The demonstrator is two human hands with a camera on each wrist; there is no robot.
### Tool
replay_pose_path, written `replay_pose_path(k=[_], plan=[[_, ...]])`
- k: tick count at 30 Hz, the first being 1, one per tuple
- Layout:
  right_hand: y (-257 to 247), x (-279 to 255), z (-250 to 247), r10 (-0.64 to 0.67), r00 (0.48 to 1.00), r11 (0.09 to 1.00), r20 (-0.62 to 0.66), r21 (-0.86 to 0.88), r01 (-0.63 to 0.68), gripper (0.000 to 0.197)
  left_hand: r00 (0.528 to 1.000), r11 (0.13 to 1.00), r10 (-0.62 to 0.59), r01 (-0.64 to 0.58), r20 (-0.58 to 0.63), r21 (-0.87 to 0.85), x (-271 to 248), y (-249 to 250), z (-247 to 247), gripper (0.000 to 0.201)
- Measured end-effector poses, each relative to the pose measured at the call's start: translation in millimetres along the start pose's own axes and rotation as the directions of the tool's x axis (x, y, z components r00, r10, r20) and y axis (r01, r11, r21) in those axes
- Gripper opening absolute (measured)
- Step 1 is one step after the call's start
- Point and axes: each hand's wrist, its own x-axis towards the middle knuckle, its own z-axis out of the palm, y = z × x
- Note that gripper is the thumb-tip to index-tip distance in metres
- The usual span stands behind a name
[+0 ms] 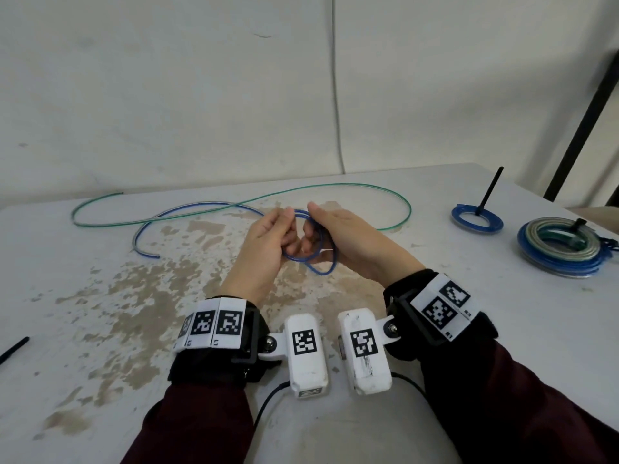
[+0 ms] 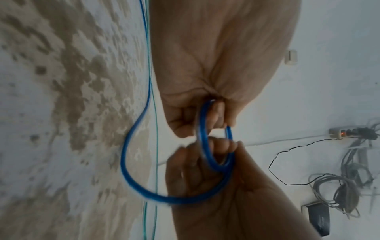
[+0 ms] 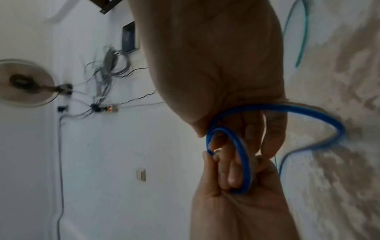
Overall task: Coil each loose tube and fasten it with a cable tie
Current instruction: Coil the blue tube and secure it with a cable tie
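Two tied coils (image 1: 557, 246) lie finished, the green tube (image 1: 241, 204) waits, and both the left hand (image 1: 264, 242) and right hand (image 1: 355, 242) grip the half-wound blue tube (image 1: 310, 254).

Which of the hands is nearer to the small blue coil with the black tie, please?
The right hand is nearer: the small blue coil lies to its right, while the left hand sits farther left.

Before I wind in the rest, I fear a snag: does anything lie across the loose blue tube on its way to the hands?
Yes. The green tube crosses the blue tube on the table, left of the left hand; which one lies on top is unclear.
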Motion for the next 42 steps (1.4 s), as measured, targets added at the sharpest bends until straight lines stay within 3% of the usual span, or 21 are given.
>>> replay_pose_path(k=[2, 5, 8, 11, 14, 16, 19, 21, 23, 25, 27, 29, 33, 36, 39, 42], plan=[[1, 0, 1, 0.015, 0.996, 0.975, 0.089, 0.220, -0.034, 0.047, 0.997, 0.993, 0.019, -0.027, -0.069, -0.116, 2, 2, -1, 0.035], [-1, 0, 2, 0.002, 0.995, 0.948, 0.098, 0.318, -0.033, 0.043, 0.999, 0.969, -0.003, -0.008, -0.047, -0.247, 3, 8, -2, 0.032], [-7, 0, -1, -0.017, 1.000, 0.950, 0.022, 0.311, 0.009, 0.041, 0.994, 0.974, -0.078, 0.092, 0.074, -0.205, 0, 14, -4, 0.032], [-7, -2, -6, 0.010, 1.000, 0.990, 0.009, 0.139, -0.011, 0.039, 0.959, 0.969, -0.228, 0.240, 0.170, -0.058, -5, 15, -7, 0.031], [-6, -5, -7, 0.017, 1.000, 0.998, -0.003, -0.063, -0.017, 0.037, 0.971, 0.980, -0.198, 0.194, 0.137, 0.046, -7, 14, -9, 0.030], [-8, -7, -6, 0.006, 1.000, 0.999, -0.003, -0.035, -0.006, 0.038, 0.993, 0.991, -0.104, 0.098, 0.062, 0.092, -6, 13, -9, 0.030], [-9, -8, -3, 0.054, 0.996, 0.988, 0.075, 0.142, -0.064, 0.041, 0.999, 0.999, -0.041, 0.042, -0.024, 0.029, -4, 14, -9, 0.030], [-10, -6, 0, 0.034, 0.996, 0.975, 0.088, 0.216, -0.053, 0.040, 0.998, 0.997, -0.061, 0.061, 0.004, -0.053, -3, 18, -9, 0.028], [-13, -5, -2, 0.009, 0.999, 0.964, 0.044, 0.265, -0.020, 0.040, 0.984, 0.982, -0.150, 0.159, 0.101, -0.097, -4, 21, -7, 0.028], [-13, -5, -7, 0.022, 1.000, 0.977, 0.016, 0.212, -0.025, 0.042, 0.948, 0.960, -0.243, 0.265, 0.207, -0.085, -7, 21, -4, 0.029], [-9, -4, -11, 0.037, 0.999, 0.995, -0.008, 0.090, -0.036, 0.043, 0.930, 0.957, -0.268, 0.286, 0.251, -0.041, -9, 19, -2, 0.029], [-7, -4, -10, 0.043, 0.999, 0.997, -0.013, 0.067, -0.042, 0.041, 0.950, 0.971, -0.222, 0.235, 0.220, -0.036, -9, 16, -2, 0.029], [-7, -6, -3, 0.064, 0.992, 0.969, 0.109, 0.232, -0.088, 0.043, 0.989, 0.969, -0.119, 0.135, 0.084, -0.208, -1, 12, -5, 0.030], [-9, -6, -5, 0.072, 0.990, 0.970, 0.119, 0.224, -0.097, 0.043, 0.973, 0.938, -0.190, 0.220, 0.135, -0.269, -1, 13, -6, 0.029], [-10, -7, -11, 0.099, 0.991, 0.988, 0.088, 0.114, -0.108, 0.044, 0.930, 0.928, -0.309, 0.341, 0.201, -0.149, -6, 14, -3, 0.032], [-10, -8, -11, 0.122, 0.989, 0.991, 0.087, 0.042, -0.126, 0.043, 0.946, 0.946, -0.273, 0.297, 0.174, -0.132, -6, 13, 0, 0.033]])
